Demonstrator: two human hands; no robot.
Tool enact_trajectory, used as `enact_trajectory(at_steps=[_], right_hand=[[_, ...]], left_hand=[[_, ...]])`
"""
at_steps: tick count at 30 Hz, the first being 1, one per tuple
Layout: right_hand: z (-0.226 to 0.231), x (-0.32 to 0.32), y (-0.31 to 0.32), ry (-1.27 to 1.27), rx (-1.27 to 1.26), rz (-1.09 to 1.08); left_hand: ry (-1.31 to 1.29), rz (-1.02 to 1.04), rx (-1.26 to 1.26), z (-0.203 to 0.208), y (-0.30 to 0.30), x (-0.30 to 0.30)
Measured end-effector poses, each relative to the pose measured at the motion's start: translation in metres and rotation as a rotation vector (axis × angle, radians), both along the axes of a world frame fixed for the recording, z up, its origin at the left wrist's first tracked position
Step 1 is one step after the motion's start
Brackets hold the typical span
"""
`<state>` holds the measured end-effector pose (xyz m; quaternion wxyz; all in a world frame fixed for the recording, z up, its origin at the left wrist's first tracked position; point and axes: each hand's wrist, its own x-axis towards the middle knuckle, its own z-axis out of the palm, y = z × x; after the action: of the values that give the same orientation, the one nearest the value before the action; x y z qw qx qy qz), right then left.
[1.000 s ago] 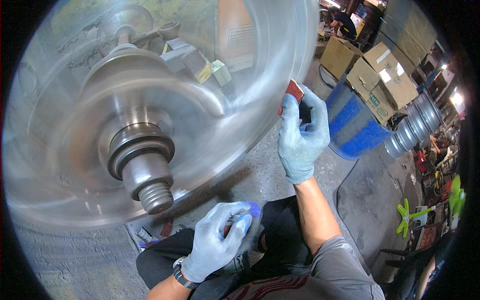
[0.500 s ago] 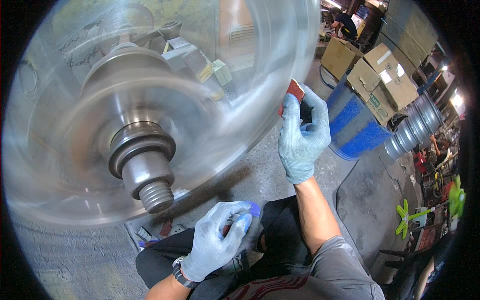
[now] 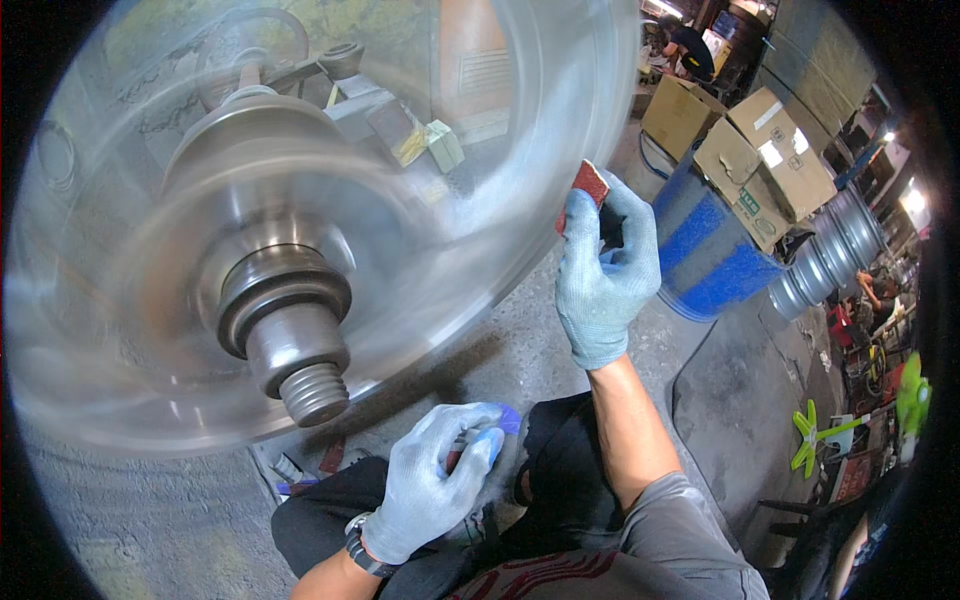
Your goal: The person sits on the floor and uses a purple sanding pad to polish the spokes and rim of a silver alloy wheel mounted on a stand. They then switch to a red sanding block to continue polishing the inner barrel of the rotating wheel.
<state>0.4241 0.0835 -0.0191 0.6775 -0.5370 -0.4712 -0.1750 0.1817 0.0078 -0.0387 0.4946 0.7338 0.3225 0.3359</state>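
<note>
A large metal wheel rim (image 3: 560, 110), blurred by its spin, fills the upper left. It turns on a steel shaft (image 3: 297, 335) with a threaded end. My right hand (image 3: 607, 275), in a grey glove with bluish fingertips, is closed on a folded piece of reddish-brown sandpaper (image 3: 590, 184) at the wheel's right edge; whether it touches the metal I cannot tell. My left hand (image 3: 430, 485), gloved alike, is curled over my lap, below the wheel and apart from it. Something blue-purple (image 3: 510, 418) and a dark reddish bit show at its fingers, mostly hidden.
A blue drum (image 3: 690, 240) topped with cardboard boxes (image 3: 765, 165) stands to the right, beside silver wheel rims (image 3: 830, 255). A green-bladed fan (image 3: 806, 438) is at the far right. Another person (image 3: 692, 48) bends over at the back. Through the spinning wheel, a pale green block (image 3: 443, 147) shows.
The wheel keeps spinning. Both hands stay almost exactly where they were, and the right still grips the sandpaper.
</note>
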Motion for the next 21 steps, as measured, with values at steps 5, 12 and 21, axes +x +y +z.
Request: enact_trajectory(at_steps=[5,12,21], right_hand=[[0.001,-0.002,0.000,-0.006,-0.009,-0.007],[0.000,-0.001,0.001,0.037,0.010,0.012],[0.007,-0.007,-0.004,0.132,-0.011,0.103]], left_hand=[[-0.004,0.000,-0.010,-0.001,0.000,-0.001],[-0.013,-0.001,-0.021,-0.003,-0.001,0.000],[-0.071,0.036,0.010,-0.010,-0.003,0.004]])
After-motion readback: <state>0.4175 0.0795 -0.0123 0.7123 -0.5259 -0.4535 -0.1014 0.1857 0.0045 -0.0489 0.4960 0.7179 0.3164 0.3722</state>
